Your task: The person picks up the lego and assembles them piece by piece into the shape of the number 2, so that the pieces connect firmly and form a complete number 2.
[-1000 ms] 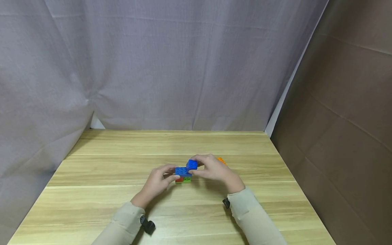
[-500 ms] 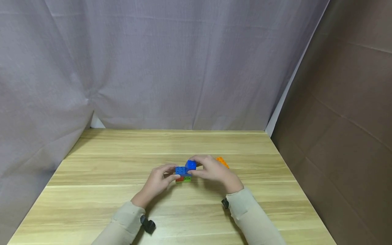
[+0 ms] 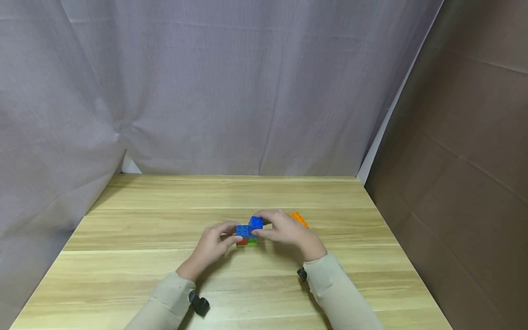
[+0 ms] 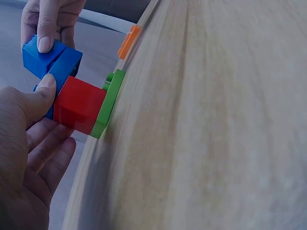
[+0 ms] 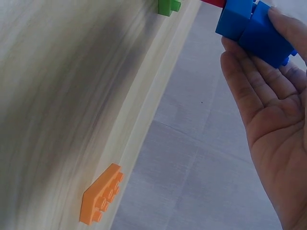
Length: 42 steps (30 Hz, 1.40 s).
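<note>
A small stack stands on the table: a green brick (image 4: 109,104) at the bottom, a red brick (image 4: 79,105) on it and a blue brick (image 3: 242,230) across the top. My left hand (image 3: 212,245) holds the stack's left side, its thumb on the top blue brick. In my right hand (image 3: 282,227) a second blue block (image 5: 266,36) is pinched between thumb and fingers. This block sits at the right end of the top blue brick, touching it and slightly tilted in the wrist views. Whether its studs are engaged I cannot tell.
An orange brick (image 3: 299,219) with studs lies on the wooden table (image 3: 185,192), just behind my right hand. Grey cloth (image 3: 206,91) hangs along the table's far edge, and a brown panel (image 3: 453,137) stands to the right.
My right hand has shifted slightly left with the blue block, exposing more of the orange brick behind it. My left hand and the stack have stayed in place.
</note>
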Motion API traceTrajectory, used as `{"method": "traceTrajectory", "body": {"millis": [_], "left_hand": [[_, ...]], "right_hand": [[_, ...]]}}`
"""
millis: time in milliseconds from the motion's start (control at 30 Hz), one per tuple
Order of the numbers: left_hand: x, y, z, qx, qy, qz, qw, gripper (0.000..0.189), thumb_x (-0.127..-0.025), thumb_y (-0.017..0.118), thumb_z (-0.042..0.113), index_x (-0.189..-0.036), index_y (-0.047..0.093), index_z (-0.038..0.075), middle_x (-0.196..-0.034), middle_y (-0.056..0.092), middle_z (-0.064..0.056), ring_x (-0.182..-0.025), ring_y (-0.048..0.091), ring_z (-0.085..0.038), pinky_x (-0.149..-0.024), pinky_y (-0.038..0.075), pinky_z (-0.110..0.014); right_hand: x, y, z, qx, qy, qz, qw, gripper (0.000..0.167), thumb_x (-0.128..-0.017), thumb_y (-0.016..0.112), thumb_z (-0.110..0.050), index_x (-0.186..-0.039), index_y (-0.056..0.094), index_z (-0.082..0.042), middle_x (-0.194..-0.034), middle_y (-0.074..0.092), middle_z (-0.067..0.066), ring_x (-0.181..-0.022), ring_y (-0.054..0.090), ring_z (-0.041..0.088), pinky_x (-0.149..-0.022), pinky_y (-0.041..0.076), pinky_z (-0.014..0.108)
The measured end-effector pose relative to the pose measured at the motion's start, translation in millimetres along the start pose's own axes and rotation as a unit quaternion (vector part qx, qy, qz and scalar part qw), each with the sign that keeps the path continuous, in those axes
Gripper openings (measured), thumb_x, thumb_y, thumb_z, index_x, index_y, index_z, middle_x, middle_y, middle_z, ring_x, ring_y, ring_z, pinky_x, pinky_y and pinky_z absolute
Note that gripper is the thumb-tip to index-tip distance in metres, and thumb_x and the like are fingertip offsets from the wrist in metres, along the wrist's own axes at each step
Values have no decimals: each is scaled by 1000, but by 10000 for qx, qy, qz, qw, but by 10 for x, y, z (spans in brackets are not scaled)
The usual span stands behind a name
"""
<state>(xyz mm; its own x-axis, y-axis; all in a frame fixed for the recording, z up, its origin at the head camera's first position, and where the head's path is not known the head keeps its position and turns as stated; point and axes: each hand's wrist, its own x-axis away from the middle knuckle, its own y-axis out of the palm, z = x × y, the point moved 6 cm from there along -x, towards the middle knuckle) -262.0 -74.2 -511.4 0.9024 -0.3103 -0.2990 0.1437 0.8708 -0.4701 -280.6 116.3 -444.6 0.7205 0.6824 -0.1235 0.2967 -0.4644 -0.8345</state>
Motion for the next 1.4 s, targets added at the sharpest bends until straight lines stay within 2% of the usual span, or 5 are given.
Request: {"method": "traceTrajectory", "body": {"millis": [200,433,933,1167,1400], "left_hand": [[1,-3,-3,43,-90,19,9999,35,-90,77,31,-123,69,22,-113,72,6,-105,69,-12,-90,56,-25],[3,0,-23,43,-164,36,9999,35,-89,77,31,-123,69,23,-113,72,6,-104,68,-8,-90,56,-22],[13,11,-16,75,-172,62,9998,34,-89,78,29,-122,69,24,-111,72,7,-102,68,-8,-88,56,-22],[7,10,-19,60,-168,91,9998,35,-89,78,29,-123,69,23,-111,72,6,-103,68,-9,-89,56,-23],[2,9,-10,21,-96,71,9999,36,-90,77,29,-124,69,20,-113,72,5,-104,68,-10,-89,56,-23]], "right_hand": [[-4,-13,-21,8,32,-48,10000,31,-96,71,-33,-121,65,-15,-111,69,-9,-107,65,7,-96,55,31],[-15,9,-24,16,90,-90,9999,32,-96,71,-33,-122,65,-15,-111,68,-9,-106,64,6,-95,54,28],[-15,-8,-77,-29,235,-154,9996,30,-97,70,-30,-121,65,-14,-110,69,-7,-105,65,9,-95,56,39],[-29,-4,-114,164,399,-265,9987,31,-96,71,-31,-122,65,-15,-109,67,-9,-99,63,5,-88,55,28],[-32,-5,-120,177,425,-283,9985,31,-96,72,-30,-122,65,-14,-108,68,-7,-96,63,6,-86,56,28]]}}
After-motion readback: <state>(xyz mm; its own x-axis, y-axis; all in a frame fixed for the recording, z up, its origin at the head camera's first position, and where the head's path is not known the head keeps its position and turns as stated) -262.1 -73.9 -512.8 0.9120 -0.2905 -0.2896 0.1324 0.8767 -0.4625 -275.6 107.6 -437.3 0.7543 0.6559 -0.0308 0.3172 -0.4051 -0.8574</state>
